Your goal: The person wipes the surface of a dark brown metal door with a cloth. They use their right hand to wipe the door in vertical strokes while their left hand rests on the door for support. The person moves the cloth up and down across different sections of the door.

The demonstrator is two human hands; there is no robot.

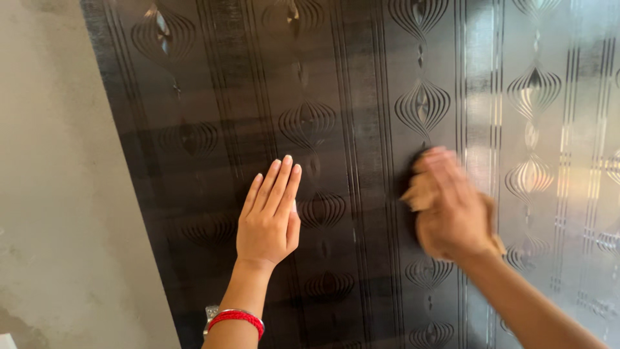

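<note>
Your left hand (268,216) lies flat, fingers straight, holding nothing, against the dark patterned panel (213,129). Your right hand (452,207), blurred, grips a tan cloth (418,194), apparently mid-wipe; the panel's glossy right side likely calls for firm, even strokes.

**No packages, labels, signs or screens**

Nothing of that kind anywhere in the head view: no box, wrapper or bag, no sticker or tag, no printed notice, no display.
</note>
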